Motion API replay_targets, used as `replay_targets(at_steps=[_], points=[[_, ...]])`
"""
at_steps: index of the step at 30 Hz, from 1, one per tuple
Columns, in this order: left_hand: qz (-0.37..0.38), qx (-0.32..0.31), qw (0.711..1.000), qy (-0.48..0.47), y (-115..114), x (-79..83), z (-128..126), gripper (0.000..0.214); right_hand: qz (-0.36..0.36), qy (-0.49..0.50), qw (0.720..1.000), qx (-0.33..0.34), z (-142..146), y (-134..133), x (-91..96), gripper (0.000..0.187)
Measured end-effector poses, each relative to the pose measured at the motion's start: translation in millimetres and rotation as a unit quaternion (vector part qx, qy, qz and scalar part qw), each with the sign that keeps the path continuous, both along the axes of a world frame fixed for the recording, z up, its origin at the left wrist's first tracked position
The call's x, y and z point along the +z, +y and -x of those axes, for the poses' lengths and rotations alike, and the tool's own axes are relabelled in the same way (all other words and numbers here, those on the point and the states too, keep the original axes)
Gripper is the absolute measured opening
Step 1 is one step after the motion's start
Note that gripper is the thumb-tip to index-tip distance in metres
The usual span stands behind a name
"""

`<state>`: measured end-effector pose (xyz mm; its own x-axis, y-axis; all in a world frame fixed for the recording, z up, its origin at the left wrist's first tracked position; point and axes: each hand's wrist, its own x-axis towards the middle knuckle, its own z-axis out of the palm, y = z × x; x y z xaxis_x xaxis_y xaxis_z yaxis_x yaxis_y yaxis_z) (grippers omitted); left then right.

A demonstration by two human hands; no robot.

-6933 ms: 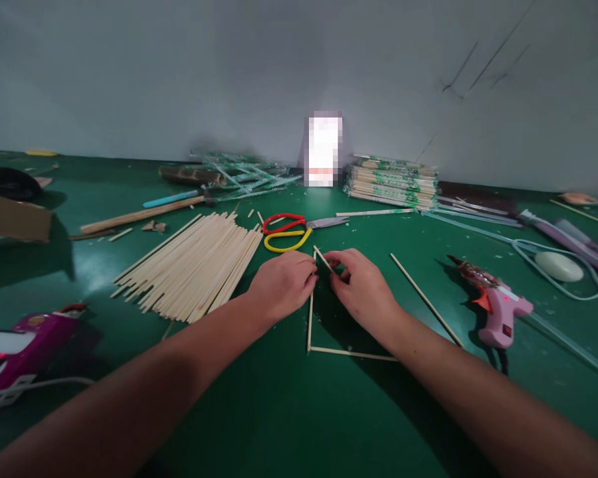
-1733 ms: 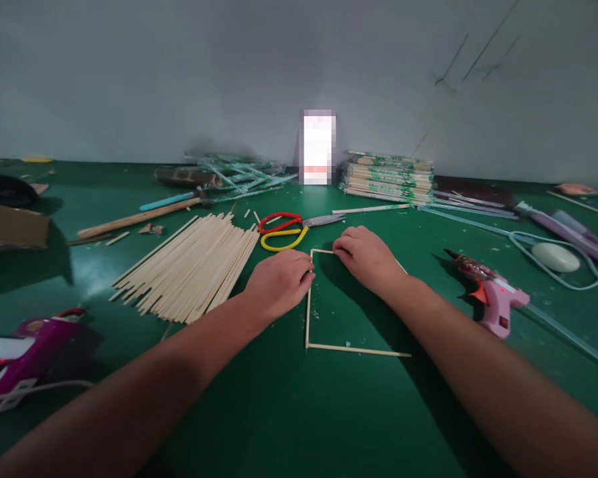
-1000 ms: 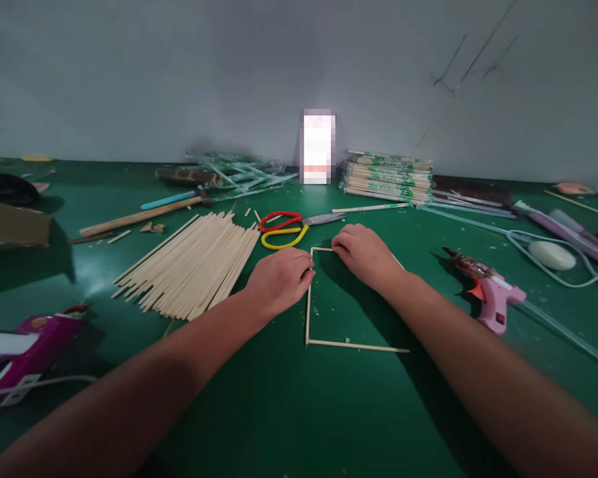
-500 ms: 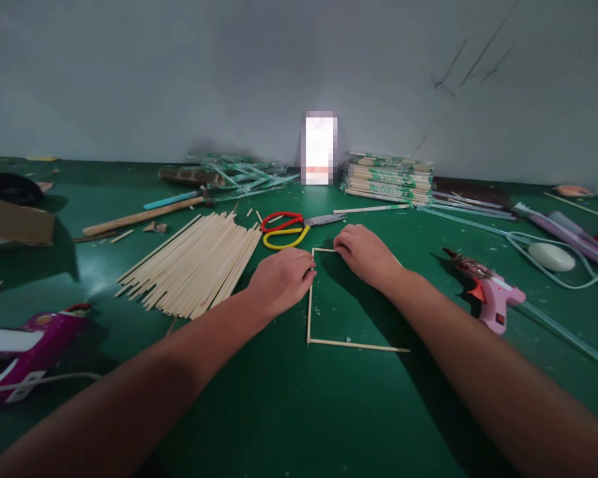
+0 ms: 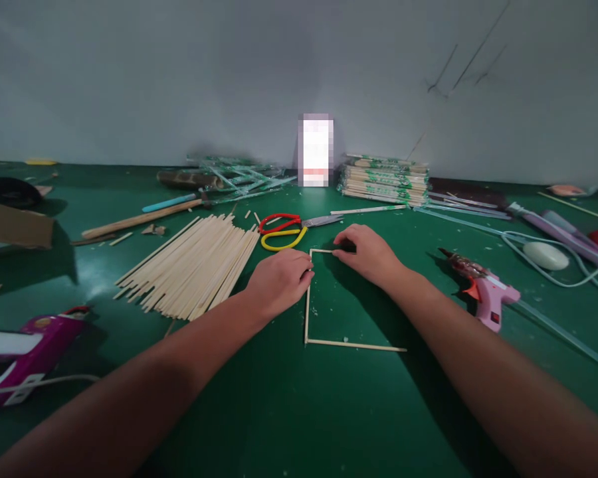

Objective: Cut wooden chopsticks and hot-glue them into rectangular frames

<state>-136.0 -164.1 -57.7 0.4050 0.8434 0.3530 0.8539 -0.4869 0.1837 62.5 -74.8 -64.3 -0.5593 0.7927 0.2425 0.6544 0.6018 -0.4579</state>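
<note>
Stick frame (image 5: 307, 312), three sides meeting at two corners, flat on the green surface (image 5: 299, 411); we see its near stick (image 5: 356, 345) run rightward to a free end. Our left hand (image 5: 282, 282) is clamped on the left side of the frame. Well to the right lies a pink glue gun (image 5: 489, 292); to the left, fanned loose sticks (image 5: 194, 265). Our right hand (image 5: 366, 255) touches the far side; whether its digits grip, we cannot tell. Beyond lie open scissors (image 5: 305, 223), then wrapped sticks (image 5: 385, 182) near the wall (image 5: 129, 79).
</note>
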Motion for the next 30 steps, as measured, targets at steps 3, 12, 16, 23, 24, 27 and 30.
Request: replay_targets(at_steps=[3,12,16,23,24,27,30], points=[[0.002,-0.004,1.0,0.001,0,-0.1,1,0.017,0.036,0.014,0.999,0.005,-6,6,-0.9,0.003],[0.001,-0.001,1.0,0.004,0,-1.0,1,0.017,-0.037,-0.04,0.998,0.041,-3,6,-1.4,0.013],[0.001,-0.003,1.0,0.004,0,-1.4,1,0.016,-0.061,-0.063,0.995,0.046,-1,0,0.1,0.015],[0.009,-0.001,1.0,0.002,1,-0.8,1,0.017,-0.056,-0.015,0.997,0.059,-4,0,-3.3,0.01],[0.007,-0.001,1.0,0.002,1,-0.7,1,0.017,-0.054,-0.01,0.997,0.059,-5,1,-3.8,0.01],[0.003,0.0,1.0,-0.001,1,-0.7,1,0.016,-0.048,0.003,0.997,0.054,-4,1,-4.8,0.007],[0.002,0.001,1.0,-0.001,1,-0.6,0,0.016,-0.053,0.009,0.997,0.056,-1,1,-5.7,0.011]])
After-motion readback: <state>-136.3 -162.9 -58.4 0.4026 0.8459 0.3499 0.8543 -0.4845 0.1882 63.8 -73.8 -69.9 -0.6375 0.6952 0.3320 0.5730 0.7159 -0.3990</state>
